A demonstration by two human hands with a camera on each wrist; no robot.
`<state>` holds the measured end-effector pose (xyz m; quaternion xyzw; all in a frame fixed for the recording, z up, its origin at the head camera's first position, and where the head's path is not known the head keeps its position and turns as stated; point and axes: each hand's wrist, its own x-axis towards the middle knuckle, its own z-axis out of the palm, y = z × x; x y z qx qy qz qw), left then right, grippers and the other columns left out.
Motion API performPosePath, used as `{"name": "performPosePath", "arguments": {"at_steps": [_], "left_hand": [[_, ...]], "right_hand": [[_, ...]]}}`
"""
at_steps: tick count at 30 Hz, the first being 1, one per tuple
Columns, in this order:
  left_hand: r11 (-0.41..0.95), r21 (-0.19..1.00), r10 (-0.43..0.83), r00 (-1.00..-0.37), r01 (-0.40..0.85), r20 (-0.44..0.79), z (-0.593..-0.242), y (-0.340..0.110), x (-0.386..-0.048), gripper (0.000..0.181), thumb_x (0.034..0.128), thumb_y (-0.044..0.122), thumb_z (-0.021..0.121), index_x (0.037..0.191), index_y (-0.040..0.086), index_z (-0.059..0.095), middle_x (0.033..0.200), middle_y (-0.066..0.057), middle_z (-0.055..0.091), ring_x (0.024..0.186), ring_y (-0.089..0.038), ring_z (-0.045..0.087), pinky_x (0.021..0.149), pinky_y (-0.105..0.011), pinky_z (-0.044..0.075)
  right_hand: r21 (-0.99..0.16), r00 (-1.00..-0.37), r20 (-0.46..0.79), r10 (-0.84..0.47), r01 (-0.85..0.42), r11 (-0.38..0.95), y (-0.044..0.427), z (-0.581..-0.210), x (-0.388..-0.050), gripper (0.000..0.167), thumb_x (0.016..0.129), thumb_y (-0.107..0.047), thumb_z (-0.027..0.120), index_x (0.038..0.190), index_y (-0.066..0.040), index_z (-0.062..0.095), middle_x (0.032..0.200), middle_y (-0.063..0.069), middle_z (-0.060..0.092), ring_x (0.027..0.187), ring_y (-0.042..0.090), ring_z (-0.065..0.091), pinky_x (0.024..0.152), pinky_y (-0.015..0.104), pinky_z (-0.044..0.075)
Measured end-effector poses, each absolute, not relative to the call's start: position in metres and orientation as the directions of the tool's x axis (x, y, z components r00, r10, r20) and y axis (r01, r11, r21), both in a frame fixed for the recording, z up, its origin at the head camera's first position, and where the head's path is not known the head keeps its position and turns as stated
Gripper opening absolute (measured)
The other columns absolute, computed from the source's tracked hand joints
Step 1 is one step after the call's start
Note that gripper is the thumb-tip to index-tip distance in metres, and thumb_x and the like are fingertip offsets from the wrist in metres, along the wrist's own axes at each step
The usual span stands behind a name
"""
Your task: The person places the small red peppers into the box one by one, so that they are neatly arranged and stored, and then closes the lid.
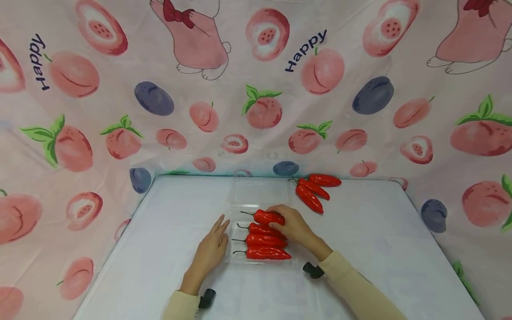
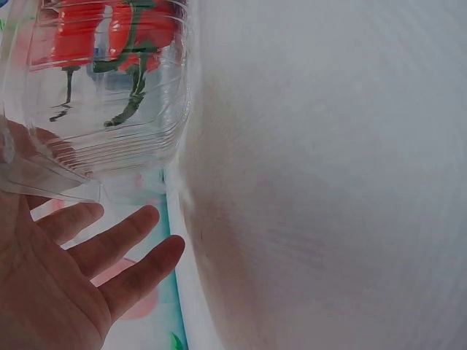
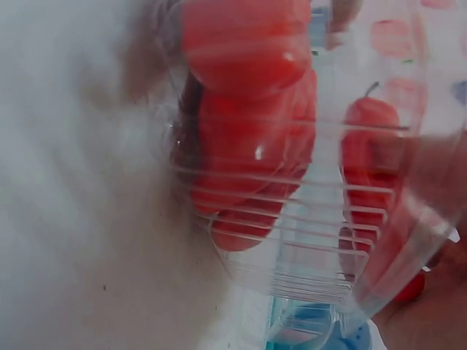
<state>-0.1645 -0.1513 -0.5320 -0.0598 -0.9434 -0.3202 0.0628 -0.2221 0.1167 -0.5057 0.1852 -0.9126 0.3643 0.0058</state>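
A clear plastic clamshell box (image 1: 262, 262) lies on the table with its lid folded back. Several red peppers (image 1: 266, 241) sit in it side by side, green stems to the left. My right hand (image 1: 297, 226) grips the rearmost pepper (image 1: 264, 217) by its right end, thumb on the near side and fingers over it. In the right wrist view, that pepper (image 3: 368, 120) shows blurred through the box wall. Along the box's left edge lies my left hand (image 1: 210, 253), fingers extended; in the left wrist view its fingers (image 2: 120, 240) are spread beside the box corner (image 2: 95, 175).
Three more red peppers (image 1: 309, 198) lie at the back right of the white table (image 1: 360, 231), beside the box lid (image 1: 260, 192). A fruit-printed cloth (image 1: 240, 111) hangs behind the table and down both sides. Each wrist carries a black camera mount (image 1: 313, 270).
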Motion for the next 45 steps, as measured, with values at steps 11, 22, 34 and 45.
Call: {"name": "performPosePath", "arguments": {"at_steps": [11, 22, 34, 45], "left_hand": [[0.792, 0.591, 0.07, -0.984, 0.153, 0.162, -0.533, -0.149, -0.165, 0.044, 0.0994, 0.016, 0.052, 0.143, 0.013, 0.052, 0.158, -0.003, 0.038, 0.13, -0.035, 0.055, 0.101, -0.055, 0.048], [0.786, 0.598, 0.075, -0.985, 0.156, 0.158, -0.531, -0.149, -0.166, 0.044, 0.0998, 0.015, 0.052, 0.144, 0.012, 0.051, 0.159, -0.003, 0.036, 0.13, -0.035, 0.055, 0.102, -0.055, 0.047], [0.791, 0.592, 0.072, -0.984, 0.155, 0.161, -0.531, -0.148, -0.166, 0.044, 0.0995, 0.015, 0.053, 0.143, 0.011, 0.052, 0.159, -0.005, 0.037, 0.13, -0.035, 0.055, 0.101, -0.054, 0.048], [0.791, 0.592, 0.07, -0.984, 0.156, 0.166, -0.534, -0.151, -0.166, 0.044, 0.0997, 0.015, 0.053, 0.143, 0.011, 0.052, 0.159, -0.005, 0.037, 0.131, -0.036, 0.054, 0.102, -0.055, 0.047]], "right_hand": [[-0.679, -0.937, 0.129, -0.324, -0.322, 0.66, 0.115, -0.507, -0.224, 0.042, 0.082, -0.015, 0.079, 0.121, -0.02, 0.065, 0.119, -0.001, 0.068, 0.111, 0.019, 0.063, 0.097, 0.04, 0.054], [-0.643, -0.936, 0.16, -0.314, -0.34, 0.686, 0.114, -0.513, -0.226, 0.04, 0.082, -0.015, 0.08, 0.119, -0.019, 0.066, 0.117, -0.001, 0.068, 0.11, 0.02, 0.063, 0.097, 0.041, 0.054], [-0.65, -0.943, 0.179, -0.281, -0.328, 0.686, 0.118, -0.509, -0.224, 0.04, 0.082, -0.013, 0.079, 0.119, -0.019, 0.066, 0.122, 0.001, 0.067, 0.115, 0.022, 0.061, 0.098, 0.042, 0.054], [-0.687, -0.94, 0.222, -0.259, -0.339, 0.643, 0.129, -0.49, -0.218, 0.04, 0.087, -0.017, 0.074, 0.125, -0.017, 0.063, 0.123, 0.008, 0.066, 0.114, 0.03, 0.061, 0.092, 0.047, 0.056]]}}
